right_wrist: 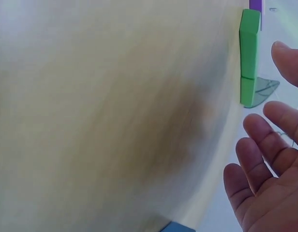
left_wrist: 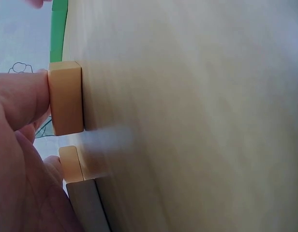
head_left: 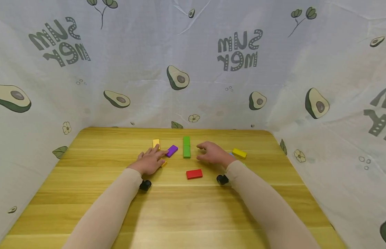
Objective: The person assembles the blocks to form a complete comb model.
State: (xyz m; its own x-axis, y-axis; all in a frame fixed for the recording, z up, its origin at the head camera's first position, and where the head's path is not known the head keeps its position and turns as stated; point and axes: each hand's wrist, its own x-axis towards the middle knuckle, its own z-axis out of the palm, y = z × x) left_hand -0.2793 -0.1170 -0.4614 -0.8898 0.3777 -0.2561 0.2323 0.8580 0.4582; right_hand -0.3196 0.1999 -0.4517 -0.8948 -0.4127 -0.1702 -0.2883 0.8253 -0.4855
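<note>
My left hand (head_left: 150,162) lies low over the table with its fingers spread. In the left wrist view its thumb touches an orange block (left_wrist: 67,99), and a fingertip meets a light orange block (left_wrist: 70,163). A greyish block (left_wrist: 88,205) sits under that hand. In the head view a purple block (head_left: 172,151) lies by its index finger. My right hand (head_left: 215,154) hovers with relaxed, parted fingers and holds nothing. Left of it, two green blocks (head_left: 186,147) lie end to end, touching.
A red block (head_left: 194,174) lies between the forearms, nearer the front. Beyond the right wrist are a yellow block (head_left: 239,153) and a blue block (right_wrist: 178,227), partly hidden in the head view. A printed cloth (head_left: 205,100) hangs around the wooden table (head_left: 177,214).
</note>
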